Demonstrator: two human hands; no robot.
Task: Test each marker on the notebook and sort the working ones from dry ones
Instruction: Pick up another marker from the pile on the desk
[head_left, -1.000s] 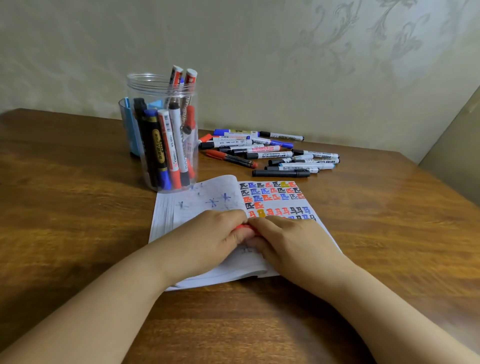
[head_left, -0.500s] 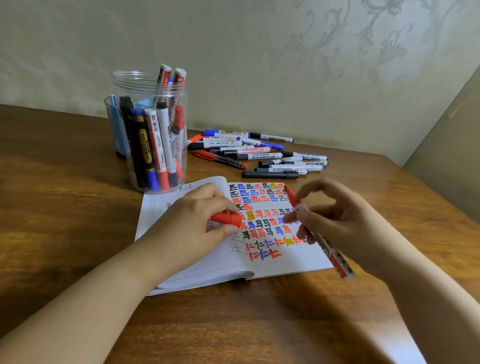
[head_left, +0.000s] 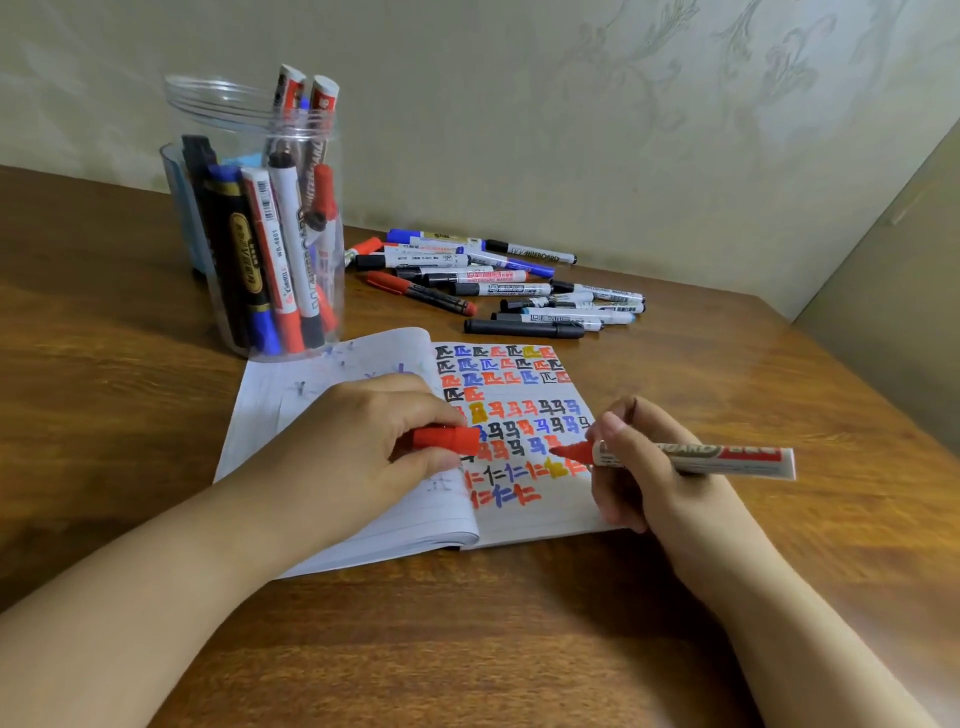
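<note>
Right hand pinches the uncapped red marker, tip low over the notebook on the table, apparently to make a test stroke, while left hand fingers curl round its red cap, kept ready for recapping.

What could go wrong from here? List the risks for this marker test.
1. The uncapped red whiteboard marker in the right hand points its tip at earlier red marks on the open lined notebook; a fresh stroke there may be hard to judge.
2. The left hand pinches the red cap loosely; it may drop.
3. The left forearm could knock the clear plastic jar.
</note>
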